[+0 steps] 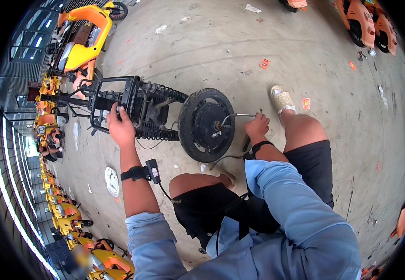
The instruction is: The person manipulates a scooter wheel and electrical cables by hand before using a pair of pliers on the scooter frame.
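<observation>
A stripped scooter frame (135, 102) lies in front of me, with its black wheel (205, 125) toward my right. My left hand (121, 126) rests at the black metal rack (132, 95), its fingers closed on the rack's bars. To the right of the wheel, my right hand (257, 126) is closed at the end of a bent metal wrench (240, 115). The wrench reaches across to the axle at the wheel's hub. Two coil springs (160, 135) run between the frame and the wheel. The fingers' undersides are hidden on both hands.
A yellow scooter (88, 42) stands at the far left, and rows of yellow scooters (65, 210) line the left side. Orange scooters (361, 23) are at the far right. A white oval piece (112, 182) and scraps of litter (264, 63) lie on the concrete floor.
</observation>
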A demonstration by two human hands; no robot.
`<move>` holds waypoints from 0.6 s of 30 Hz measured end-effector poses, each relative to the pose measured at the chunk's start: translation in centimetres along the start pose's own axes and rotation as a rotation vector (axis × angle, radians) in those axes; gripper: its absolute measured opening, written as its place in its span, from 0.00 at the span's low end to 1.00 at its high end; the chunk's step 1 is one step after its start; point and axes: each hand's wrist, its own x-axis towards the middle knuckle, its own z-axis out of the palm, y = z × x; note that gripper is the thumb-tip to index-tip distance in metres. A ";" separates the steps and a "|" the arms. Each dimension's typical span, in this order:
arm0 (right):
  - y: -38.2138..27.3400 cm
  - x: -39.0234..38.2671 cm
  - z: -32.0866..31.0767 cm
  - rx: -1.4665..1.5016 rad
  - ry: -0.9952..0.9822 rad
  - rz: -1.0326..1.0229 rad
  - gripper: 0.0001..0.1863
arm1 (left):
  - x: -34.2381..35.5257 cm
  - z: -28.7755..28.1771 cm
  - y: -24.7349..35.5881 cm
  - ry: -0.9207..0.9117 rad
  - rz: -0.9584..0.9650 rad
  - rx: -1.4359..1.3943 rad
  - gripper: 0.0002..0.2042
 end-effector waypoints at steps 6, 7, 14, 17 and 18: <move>2.6 0.5 0.2 -0.198 -0.238 -0.099 0.20 | 0.8 0.5 0.9 0.002 0.038 -0.014 0.15; 3.7 0.9 0.2 -0.223 -0.254 -0.079 0.20 | 0.9 0.9 1.6 -0.007 0.037 -0.006 0.15; 3.8 -2.0 -3.0 -0.529 -0.695 -0.070 0.19 | -0.4 -0.1 0.6 -0.008 0.017 0.048 0.15; 3.8 -1.3 -2.0 -0.684 -0.971 -0.300 0.18 | -0.1 0.1 0.4 0.026 0.051 -0.033 0.15; 2.8 -2.1 -1.6 -0.686 -1.062 -0.292 0.17 | -0.1 0.0 -0.7 0.026 0.063 0.028 0.15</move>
